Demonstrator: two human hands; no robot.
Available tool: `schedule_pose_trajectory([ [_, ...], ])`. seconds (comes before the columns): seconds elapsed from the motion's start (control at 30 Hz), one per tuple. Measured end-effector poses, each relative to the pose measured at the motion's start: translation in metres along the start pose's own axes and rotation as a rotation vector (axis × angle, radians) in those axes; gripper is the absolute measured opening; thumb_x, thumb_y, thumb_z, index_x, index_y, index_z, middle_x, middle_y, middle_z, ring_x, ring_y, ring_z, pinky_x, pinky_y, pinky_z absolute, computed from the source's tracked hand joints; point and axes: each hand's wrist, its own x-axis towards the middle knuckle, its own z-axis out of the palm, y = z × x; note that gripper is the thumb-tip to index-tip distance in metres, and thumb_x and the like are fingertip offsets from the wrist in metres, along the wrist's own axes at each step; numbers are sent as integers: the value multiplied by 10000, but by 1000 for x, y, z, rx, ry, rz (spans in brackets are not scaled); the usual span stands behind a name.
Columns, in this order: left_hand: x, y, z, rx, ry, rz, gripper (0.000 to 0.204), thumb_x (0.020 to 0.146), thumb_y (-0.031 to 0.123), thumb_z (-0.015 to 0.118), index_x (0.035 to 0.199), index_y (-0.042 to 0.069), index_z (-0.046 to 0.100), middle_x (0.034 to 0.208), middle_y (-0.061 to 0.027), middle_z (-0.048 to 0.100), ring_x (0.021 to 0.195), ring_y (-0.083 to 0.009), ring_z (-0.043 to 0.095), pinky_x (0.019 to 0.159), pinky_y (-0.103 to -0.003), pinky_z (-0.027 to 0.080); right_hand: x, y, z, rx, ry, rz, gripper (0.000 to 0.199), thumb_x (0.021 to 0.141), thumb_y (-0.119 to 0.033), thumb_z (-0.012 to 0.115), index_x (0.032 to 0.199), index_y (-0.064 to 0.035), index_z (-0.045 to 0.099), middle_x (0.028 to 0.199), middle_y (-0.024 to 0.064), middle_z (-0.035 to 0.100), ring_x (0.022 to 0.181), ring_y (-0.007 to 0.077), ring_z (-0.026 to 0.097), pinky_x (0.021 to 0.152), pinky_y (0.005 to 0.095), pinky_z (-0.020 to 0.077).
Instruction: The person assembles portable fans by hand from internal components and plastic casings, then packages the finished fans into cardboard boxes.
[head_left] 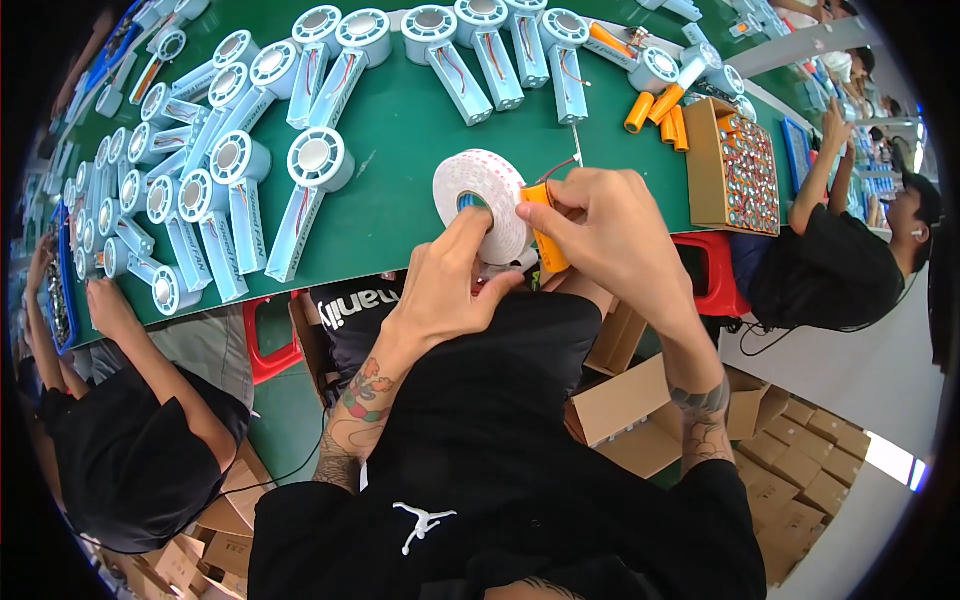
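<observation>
My left hand point(438, 290) grips a roll of white tape point(465, 172) with pinkish marks on its face, its fingers hooked into the core. Between the thumb and fingers of my right hand point(618, 228) is an orange cylindrical battery point(545, 240) with thin wires at its upper end. The battery is held upright against the right side of the roll. Whether it touches the tape I cannot tell. Both hands are just above the table's near edge. Beyond them, a light-blue handheld fan shell point(568, 75) lies with its handle pointing toward me.
More open fan shells point(320, 160) with wires cover the green table point(400, 190) to the left and back. Loose orange batteries point(672, 125) lie near a cardboard box point(705, 165) packed with batteries. Co-workers sit at left and right point(840, 260). Red stools point(712, 275) and cartons point(630, 410) stand below.
</observation>
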Motion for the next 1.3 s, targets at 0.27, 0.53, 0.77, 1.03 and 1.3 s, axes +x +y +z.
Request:
schedule_pose_trajectory([
  [0.27,9,2,16,183,159,-58,425,718,73,727,1076,-39,526,790,-142,605,551,-317,566,520,-380,467,26,-8,-8,-29,-98,32,278,800,-151,747,744,108,662,514,46,522,454,108,355,416,241,300],
  [0.53,-3,10,-3,-123,14,-155,385,754,19,695,1076,-87,514,795,-151,628,437,-155,520,418,-279,409,26,-10,1,93,86,-39,289,793,-154,755,748,121,678,519,54,554,438,96,363,417,222,308],
  [0.77,-11,22,-3,-146,66,-149,339,762,-10,680,1046,-98,518,762,-144,635,405,-110,513,388,-246,389,21,-11,8,132,180,-95,257,788,-126,771,787,119,693,568,62,591,465,87,417,424,216,345],
  [1.03,1,49,5,-155,190,-308,286,762,15,689,963,-67,502,568,-94,583,368,-154,524,386,-294,407,2,-11,51,282,848,-256,191,808,-22,748,946,88,676,766,61,637,592,86,530,533,189,447],
  [1.3,8,47,11,-229,136,-329,279,755,24,701,936,-32,497,542,-85,584,375,-158,536,386,-325,407,-27,4,68,834,934,-67,207,831,-11,729,986,78,625,839,71,653,631,92,568,589,185,487],
])
